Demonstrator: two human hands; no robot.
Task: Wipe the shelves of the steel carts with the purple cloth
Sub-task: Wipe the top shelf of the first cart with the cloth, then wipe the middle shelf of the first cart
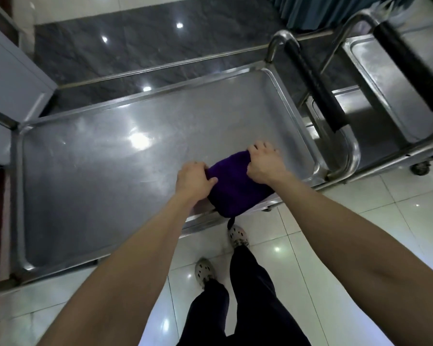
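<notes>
As left hand (194,179), right hand (266,166) grip cloth (235,188)

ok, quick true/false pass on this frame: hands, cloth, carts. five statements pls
1. The left hand and right hand both grip the purple cloth. True.
2. The cloth lies on the floor. False: it is on the near cart's top shelf.
3. A second steel cart stands to the right. True.
4. The cart handles have red grips. False: the grips are black.
5. The cloth sits in the shelf's far left corner. False: it is at the near rim, right of the middle, and slightly overhangs it.
</notes>
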